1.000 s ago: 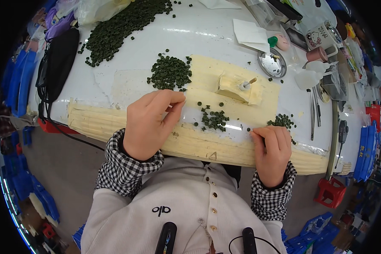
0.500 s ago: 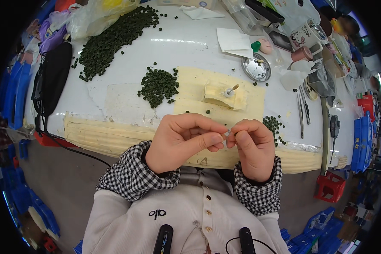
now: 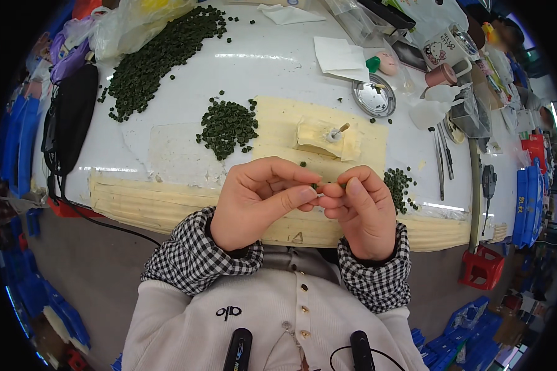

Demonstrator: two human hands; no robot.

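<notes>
My left hand [image 3: 254, 201] is closed in a pinch, with a small dark green piece [image 3: 314, 186] showing at its fingertips. Beside it, my right hand [image 3: 366, 213] also pinches, and a dark green bit [image 3: 343, 185] peeks out between thumb and forefinger. The fingertips of both hands meet or nearly meet above the table's front edge. Just beyond them, a cream-coloured block [image 3: 328, 138] with a small metal post and a thin stick stands on a yellowish sheet [image 3: 275, 133]. A medium pile of dark green pieces [image 3: 228, 128] lies left of the sheet, a smaller scatter [image 3: 400, 188] to the right.
A large heap of green pieces [image 3: 161, 62] spreads at the far left, near a black pouch [image 3: 79, 117]. Rightward lie a round metal dish [image 3: 374, 98], white tissues [image 3: 340, 57], tweezers [image 3: 440, 164], a squeeze bottle [image 3: 428, 114] and a mug [image 3: 447, 48]. Yellow padding [image 3: 161, 201] covers the front edge.
Both hands have shifted slightly left and the right fingertips have come nearer the left ones. Green bits now show at the fingertips. The view has shifted a little.
</notes>
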